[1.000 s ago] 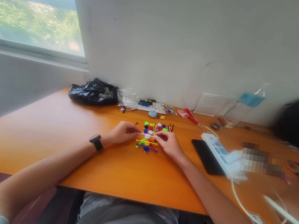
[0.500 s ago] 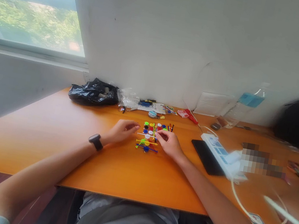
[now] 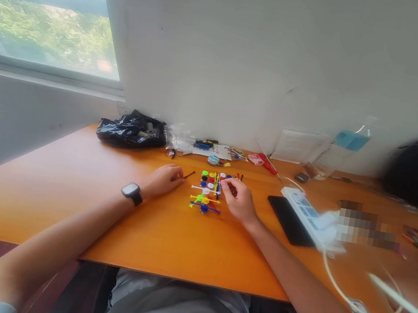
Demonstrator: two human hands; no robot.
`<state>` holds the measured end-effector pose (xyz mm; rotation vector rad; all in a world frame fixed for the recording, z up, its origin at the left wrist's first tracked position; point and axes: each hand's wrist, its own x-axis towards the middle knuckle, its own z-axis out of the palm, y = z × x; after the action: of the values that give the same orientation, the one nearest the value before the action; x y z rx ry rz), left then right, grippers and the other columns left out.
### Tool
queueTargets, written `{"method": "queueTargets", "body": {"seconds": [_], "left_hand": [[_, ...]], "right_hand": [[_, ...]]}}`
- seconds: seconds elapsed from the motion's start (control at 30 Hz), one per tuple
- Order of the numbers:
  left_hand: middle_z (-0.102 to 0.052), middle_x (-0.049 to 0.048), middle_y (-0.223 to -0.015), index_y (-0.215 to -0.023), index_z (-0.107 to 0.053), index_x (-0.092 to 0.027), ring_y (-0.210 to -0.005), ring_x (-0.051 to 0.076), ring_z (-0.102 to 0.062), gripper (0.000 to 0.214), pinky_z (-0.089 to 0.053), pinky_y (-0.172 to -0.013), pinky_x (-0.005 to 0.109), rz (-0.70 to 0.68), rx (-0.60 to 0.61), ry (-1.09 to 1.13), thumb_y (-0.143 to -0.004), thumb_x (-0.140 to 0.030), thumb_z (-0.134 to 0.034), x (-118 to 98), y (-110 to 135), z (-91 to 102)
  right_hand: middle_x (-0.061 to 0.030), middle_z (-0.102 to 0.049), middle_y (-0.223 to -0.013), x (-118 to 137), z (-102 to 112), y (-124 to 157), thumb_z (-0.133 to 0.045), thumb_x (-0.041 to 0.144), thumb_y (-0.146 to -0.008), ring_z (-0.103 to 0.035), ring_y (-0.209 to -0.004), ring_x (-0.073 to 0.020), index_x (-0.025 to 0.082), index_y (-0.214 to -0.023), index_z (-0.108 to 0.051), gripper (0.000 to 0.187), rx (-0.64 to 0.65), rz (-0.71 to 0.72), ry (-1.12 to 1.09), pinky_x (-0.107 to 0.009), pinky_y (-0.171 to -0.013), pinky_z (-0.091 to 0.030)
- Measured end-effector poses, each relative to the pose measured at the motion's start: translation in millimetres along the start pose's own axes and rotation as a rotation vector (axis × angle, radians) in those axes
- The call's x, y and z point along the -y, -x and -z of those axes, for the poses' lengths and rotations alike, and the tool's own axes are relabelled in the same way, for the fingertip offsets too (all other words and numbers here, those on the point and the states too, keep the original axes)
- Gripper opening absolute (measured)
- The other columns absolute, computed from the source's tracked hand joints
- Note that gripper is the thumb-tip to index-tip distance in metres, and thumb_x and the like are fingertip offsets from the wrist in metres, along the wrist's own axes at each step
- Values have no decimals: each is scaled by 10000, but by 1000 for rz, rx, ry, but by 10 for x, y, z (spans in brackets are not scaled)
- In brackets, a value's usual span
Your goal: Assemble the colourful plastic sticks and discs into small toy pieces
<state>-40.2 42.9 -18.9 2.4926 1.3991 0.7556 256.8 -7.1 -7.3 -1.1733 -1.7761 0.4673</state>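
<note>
My left hand [image 3: 164, 179], with a black watch on its wrist, is pinched on a small thin black stick [image 3: 189, 174] that points away from the fingertips. My right hand [image 3: 237, 197] is closed in a pinch at the right side of the colourful plastic pieces; what its fingertips hold, if anything, I cannot make out. Between the hands lie round plastic discs [image 3: 204, 178] in several colours. Nearer me are a white stick [image 3: 197, 187], a yellow stick [image 3: 215, 201] and a blue stick piece [image 3: 204, 208]. My right fingers hide part of the pieces.
A black plastic bag [image 3: 130, 129] lies at the back left of the wooden table [image 3: 146, 237]. A round tin-like item [image 3: 213, 160] sits behind the pieces. To the right are a black flat slab [image 3: 288, 222], a white power strip [image 3: 306, 211] and cables.
My left hand has drawn back slightly to the left, and the black stick now shows clear of the pieces. My right hand has barely moved; its fingers are curled a little more.
</note>
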Motion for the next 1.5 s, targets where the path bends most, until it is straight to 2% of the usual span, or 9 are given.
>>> {"method": "queueTargets", "body": {"seconds": [0.27,0.4,0.53,0.73,0.8,1.0,1.2,1.33,1.5], "left_hand": [[-722,93,-872,-856,-677,-200,-781,234,-638,149,-448,-694,319,6,-94,-17,-954,-237,-571,71,-18,-93],[-691,74,-842,-891,-660,-190,-756,212,-605,173,-435,-698,317,63,-242,47,-997,-276,-553,-33,-28,-15],[-650,47,-835,-916,-644,-191,-727,174,-560,198,-429,-683,290,5,-390,147,-1034,-307,-535,-247,-5,67],[-670,58,-913,-980,-611,-195,-797,173,-588,181,-463,-753,292,-210,-305,130,-1076,-302,-502,-481,78,51],[-667,64,-916,-1003,-604,-197,-830,185,-599,180,-475,-781,301,-273,-264,89,-1086,-307,-489,-528,100,41],[-662,52,-853,-1008,-591,-191,-797,191,-594,230,-473,-733,296,-417,-224,-21,-1119,-299,-422,-607,127,38],[-677,49,-878,-1093,-617,-189,-787,169,-616,182,-476,-744,275,-380,-323,49,-1101,-307,-479,-592,134,58],[-572,5,-699,-844,-586,-183,-624,128,-495,312,-383,-630,265,-286,-375,125,-1097,-309,-455,-561,146,114],[-381,-39,-532,-570,-448,-176,-524,94,-279,532,-246,-547,283,-257,-178,174,-1055,-384,-521,-500,147,145]], "right_hand": [[-75,-699,-798,-3,-1,3,-554,548,-1017,-606,-705,-233,224,-852,-712,396,6,24,23,-346,-635,-442],[-71,-700,-840,30,14,17,-555,527,-1027,-614,-727,-229,229,-901,-701,356,-28,52,20,-345,-677,-469],[-60,-699,-883,90,22,49,-552,523,-1033,-639,-767,-228,245,-1108,-683,317,-28,43,-20,-343,-715,-510],[-74,-698,-1129,208,26,114,-554,449,-1050,-665,-879,-220,311,-1482,-529,455,-19,175,-62,-359,-855,-558],[-76,-699,-1143,232,29,125,-546,429,-1060,-666,-902,-223,312,-1458,-559,415,26,224,-50,-369,-875,-562],[-67,-728,-987,198,5,96,-556,355,-1067,-663,-844,-219,246,-1124,-718,203,73,349,-9,-351,-783,-534],[-55,-674,-913,195,20,66,-514,338,-1081,-610,-802,-208,225,-1021,-670,202,64,292,26,-325,-737,-472],[-45,-623,-895,205,80,58,-461,374,-1091,-576,-798,-206,222,-963,-595,239,-21,208,-3,-325,-744,-448],[-18,-563,-806,149,98,53,-446,410,-1081,-526,-743,-194,227,-929,-545,258,-47,92,-86,-316,-703,-414]]}}
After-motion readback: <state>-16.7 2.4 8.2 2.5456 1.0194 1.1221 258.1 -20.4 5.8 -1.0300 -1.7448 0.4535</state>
